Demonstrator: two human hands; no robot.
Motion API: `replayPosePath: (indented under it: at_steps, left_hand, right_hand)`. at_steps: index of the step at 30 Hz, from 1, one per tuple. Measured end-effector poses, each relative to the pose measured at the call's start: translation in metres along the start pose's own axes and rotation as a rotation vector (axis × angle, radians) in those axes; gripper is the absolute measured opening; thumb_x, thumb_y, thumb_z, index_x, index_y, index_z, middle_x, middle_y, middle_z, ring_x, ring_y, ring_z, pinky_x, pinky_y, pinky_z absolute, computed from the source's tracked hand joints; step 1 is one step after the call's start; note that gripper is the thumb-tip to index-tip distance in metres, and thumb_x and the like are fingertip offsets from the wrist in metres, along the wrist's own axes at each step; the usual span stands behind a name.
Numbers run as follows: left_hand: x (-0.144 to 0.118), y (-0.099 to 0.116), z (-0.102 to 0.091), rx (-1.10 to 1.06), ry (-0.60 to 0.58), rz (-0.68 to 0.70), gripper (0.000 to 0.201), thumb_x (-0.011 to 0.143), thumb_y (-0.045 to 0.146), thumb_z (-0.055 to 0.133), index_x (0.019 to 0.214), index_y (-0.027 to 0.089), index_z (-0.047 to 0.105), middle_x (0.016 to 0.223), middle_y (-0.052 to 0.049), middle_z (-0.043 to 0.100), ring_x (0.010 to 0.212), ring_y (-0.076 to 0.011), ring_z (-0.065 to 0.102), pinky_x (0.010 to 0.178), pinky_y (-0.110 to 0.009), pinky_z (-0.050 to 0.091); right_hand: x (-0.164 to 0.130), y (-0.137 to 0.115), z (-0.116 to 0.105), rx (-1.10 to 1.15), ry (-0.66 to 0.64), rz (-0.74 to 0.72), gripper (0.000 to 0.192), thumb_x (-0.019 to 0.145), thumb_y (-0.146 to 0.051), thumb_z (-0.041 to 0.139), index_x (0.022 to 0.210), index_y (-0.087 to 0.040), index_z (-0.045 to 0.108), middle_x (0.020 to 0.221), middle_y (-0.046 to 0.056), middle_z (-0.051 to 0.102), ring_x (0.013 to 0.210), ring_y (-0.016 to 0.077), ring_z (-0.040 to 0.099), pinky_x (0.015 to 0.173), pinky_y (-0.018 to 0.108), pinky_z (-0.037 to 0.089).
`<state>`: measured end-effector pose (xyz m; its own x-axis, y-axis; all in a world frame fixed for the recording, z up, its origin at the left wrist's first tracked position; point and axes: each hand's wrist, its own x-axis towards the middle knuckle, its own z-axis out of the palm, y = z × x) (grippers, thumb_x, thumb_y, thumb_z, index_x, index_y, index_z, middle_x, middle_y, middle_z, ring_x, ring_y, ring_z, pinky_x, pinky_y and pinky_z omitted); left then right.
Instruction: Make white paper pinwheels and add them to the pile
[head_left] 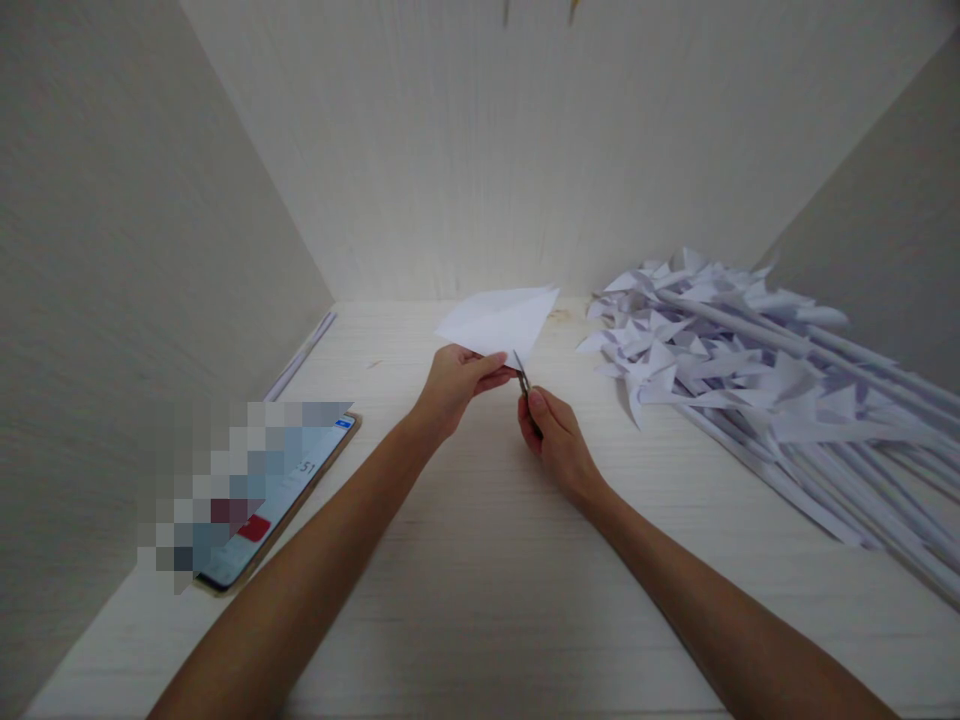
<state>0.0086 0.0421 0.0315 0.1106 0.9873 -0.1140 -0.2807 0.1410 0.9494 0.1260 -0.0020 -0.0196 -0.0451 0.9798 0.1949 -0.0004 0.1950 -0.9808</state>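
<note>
My left hand (461,382) pinches the near edge of a white sheet of paper (499,316), thumb on top and fingers beneath. The sheet is held up above the table and has pointed corners. In my right hand (551,430) is a small pair of scissors (523,376), its handles mostly hidden by my fingers. The scissor blades point up and away from me, at the paper's near right edge, close to my left fingertips. How far the blades are apart is hard to make out.
Many white paper pinwheels (675,350) on rolled paper sticks (862,470) lie piled at the right. A phone (300,480), partly blurred out, is at the left. Behind it a thin paper stick (300,355) lies along the left wall. Pale walls enclose the table (480,580).
</note>
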Motion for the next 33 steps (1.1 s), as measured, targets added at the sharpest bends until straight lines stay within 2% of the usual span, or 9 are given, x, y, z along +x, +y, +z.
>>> replayPosePath:
  at_steps: [7,13,33]
  left_hand:
    - [0.001,0.002,-0.001,0.014,-0.011,-0.021,0.011,0.069,0.006,0.06,0.058,0.006,0.063,0.059,-0.005,0.065,0.055,-0.0092,0.061,0.071,-0.026,0.052]
    - [0.001,-0.001,-0.002,0.01,-0.051,0.003,0.002,0.062,0.007,0.065,0.063,0.008,0.065,0.063,-0.003,0.066,0.056,-0.0099,0.062,0.071,-0.027,0.053]
    - [0.0,-0.009,-0.001,0.025,-0.096,-0.002,0.009,0.056,0.014,0.071,0.058,0.009,0.064,0.062,-0.003,0.066,0.056,-0.0096,0.061,0.071,-0.027,0.052]
  right_hand:
    - [0.0,0.002,0.0,0.02,0.005,0.006,0.038,0.084,-0.048,0.039,0.058,-0.019,0.04,0.049,-0.005,0.036,0.044,0.0074,0.03,0.041,0.021,0.023]
    - [0.0,0.0,0.0,0.028,0.007,0.023,0.038,0.083,-0.049,0.04,0.06,-0.019,0.042,0.047,-0.006,0.034,0.043,0.0073,0.029,0.04,0.021,0.021]
    - [0.001,0.004,0.001,0.041,0.066,0.016,0.037,0.082,-0.047,0.041,0.058,-0.02,0.04,0.048,-0.005,0.036,0.044,0.0081,0.031,0.042,0.022,0.023]
